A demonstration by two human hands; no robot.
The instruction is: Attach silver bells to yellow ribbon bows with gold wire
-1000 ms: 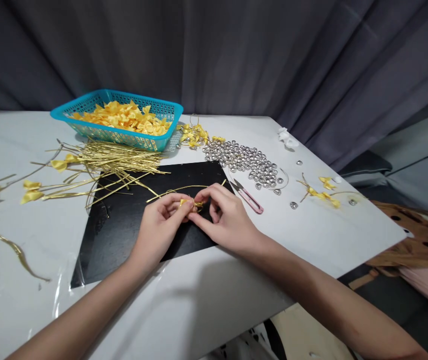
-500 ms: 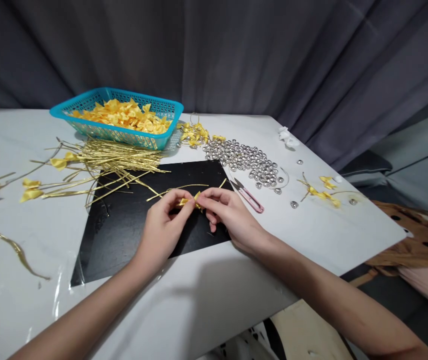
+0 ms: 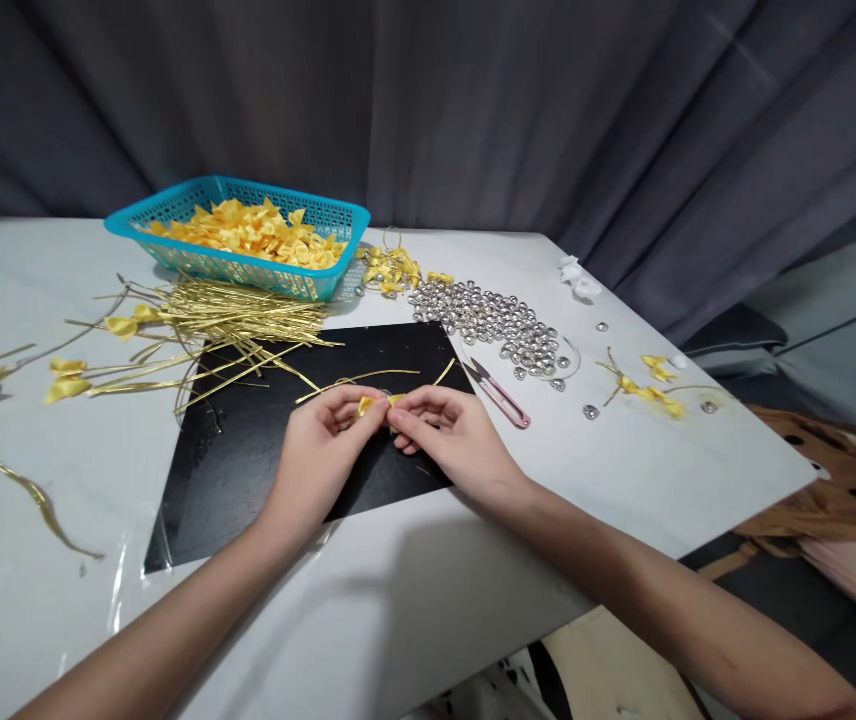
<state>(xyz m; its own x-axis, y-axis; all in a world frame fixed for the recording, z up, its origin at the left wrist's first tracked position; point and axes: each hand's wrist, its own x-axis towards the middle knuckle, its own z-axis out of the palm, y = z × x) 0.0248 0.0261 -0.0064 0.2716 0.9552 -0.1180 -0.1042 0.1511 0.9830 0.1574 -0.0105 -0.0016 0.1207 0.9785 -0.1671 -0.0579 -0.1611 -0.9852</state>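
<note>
Above the black mat [image 3: 240,480], my left hand [image 3: 327,440] and my right hand [image 3: 450,430] meet, thumbs and fingertips pinched on a small yellow ribbon bow [image 3: 366,405]. Most of the bow is covered by my fingers, and whatever sits at its middle is hidden. A bundle of gold wire ties [image 3: 240,315] lies beyond my left hand, some strands crossing onto the mat. Pink-handled thread snips [image 3: 501,395] rest just right of my right hand, beside a heap of silver heart-shaped beads [image 3: 503,320].
A blue plastic basket [image 3: 237,258] full of yellow bows stands at the back left. Tied bows [image 3: 645,390] lie at the right, others [image 3: 68,380] at the left. A bent gold strip [image 3: 38,500] lies front left. Crumpled white scraps [image 3: 578,278] sit near the back right edge.
Both hands have sunk slightly toward me, and my right fingers have curled in closer. Less of the bow shows between them. The whole view has shifted a little.
</note>
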